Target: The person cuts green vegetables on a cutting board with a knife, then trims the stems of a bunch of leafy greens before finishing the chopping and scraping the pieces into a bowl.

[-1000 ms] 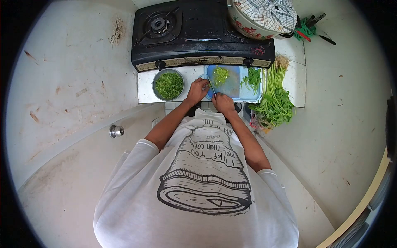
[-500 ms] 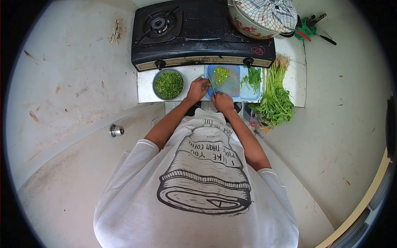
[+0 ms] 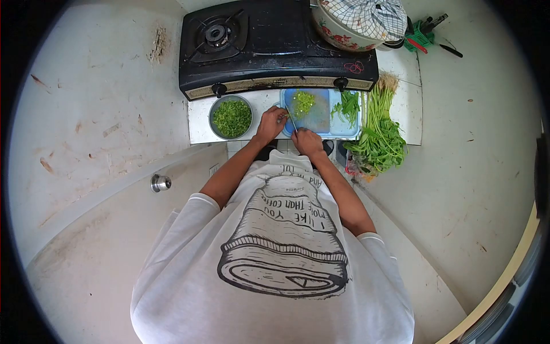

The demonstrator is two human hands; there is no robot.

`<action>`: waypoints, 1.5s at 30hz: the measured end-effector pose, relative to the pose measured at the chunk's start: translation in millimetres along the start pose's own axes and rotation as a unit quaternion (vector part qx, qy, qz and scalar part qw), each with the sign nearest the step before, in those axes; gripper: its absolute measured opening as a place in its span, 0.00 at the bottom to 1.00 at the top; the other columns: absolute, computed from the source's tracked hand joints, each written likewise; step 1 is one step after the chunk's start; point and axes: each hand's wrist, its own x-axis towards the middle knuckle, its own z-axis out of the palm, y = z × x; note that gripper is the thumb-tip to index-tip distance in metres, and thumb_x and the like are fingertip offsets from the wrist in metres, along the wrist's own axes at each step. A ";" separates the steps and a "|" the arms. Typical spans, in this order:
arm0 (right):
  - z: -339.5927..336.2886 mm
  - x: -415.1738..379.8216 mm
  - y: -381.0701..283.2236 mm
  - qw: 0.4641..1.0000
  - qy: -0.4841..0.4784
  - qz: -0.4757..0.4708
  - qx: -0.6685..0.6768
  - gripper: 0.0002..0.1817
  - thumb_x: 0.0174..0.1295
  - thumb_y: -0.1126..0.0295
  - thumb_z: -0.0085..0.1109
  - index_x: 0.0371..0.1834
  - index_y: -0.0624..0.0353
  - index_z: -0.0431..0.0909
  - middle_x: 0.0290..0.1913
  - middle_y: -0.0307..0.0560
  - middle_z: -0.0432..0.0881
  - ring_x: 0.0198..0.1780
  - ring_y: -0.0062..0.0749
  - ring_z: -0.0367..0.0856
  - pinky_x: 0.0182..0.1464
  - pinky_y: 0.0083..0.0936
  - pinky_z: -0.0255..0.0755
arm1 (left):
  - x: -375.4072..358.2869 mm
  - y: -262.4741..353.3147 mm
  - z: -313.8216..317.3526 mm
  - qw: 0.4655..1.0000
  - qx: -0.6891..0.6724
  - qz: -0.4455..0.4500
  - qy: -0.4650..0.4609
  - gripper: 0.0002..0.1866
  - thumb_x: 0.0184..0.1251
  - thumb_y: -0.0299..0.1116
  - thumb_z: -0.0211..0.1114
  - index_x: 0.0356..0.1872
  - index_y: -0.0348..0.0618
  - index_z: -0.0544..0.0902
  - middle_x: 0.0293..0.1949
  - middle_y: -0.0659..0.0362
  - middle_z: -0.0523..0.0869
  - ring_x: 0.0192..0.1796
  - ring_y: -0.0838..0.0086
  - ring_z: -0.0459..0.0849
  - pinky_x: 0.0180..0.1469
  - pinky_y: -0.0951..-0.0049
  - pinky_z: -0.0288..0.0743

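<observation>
My right hand [image 3: 308, 141] is closed around the handle of a knife [image 3: 291, 119], whose blade points up and left over the blue tray [image 3: 323, 133]. Beside the blade, my left hand [image 3: 271, 122] is closed at the tray's left edge, with its fingertips on something green too small to make out. Chopped light-green pieces [image 3: 303, 103] lie in the tray's left part, and cut leaves [image 3: 348, 106] lie at its right. A round bowl [image 3: 213, 127] of finely chopped greens [image 3: 232, 117] stands left of my left hand.
A black gas stove [image 3: 275, 34] spans the back of the counter, with a cloth-topped pot [image 3: 346, 41] at its right. Long leafy stalks [image 3: 382, 135] hang over the counter's front edge. A green basket [image 3: 420, 39] and a black-handled utensil [image 3: 451, 50] are at the back right.
The whole view has shifted slightly. Both hands and the knife keep nearly the same position over the tray.
</observation>
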 end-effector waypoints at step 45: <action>-1.4 18.2 -2.9 1.000 0.008 0.000 0.010 0.23 0.74 0.52 0.53 0.38 0.64 0.87 0.38 0.64 0.89 0.42 0.59 0.90 0.50 0.49 0.83 | 6.3 -5.3 -0.6 1.000 -0.002 -0.004 -0.020 0.08 0.62 0.25 0.75 0.41 0.35 0.88 0.37 0.48 0.88 0.38 0.61 0.91 0.44 0.65 0.86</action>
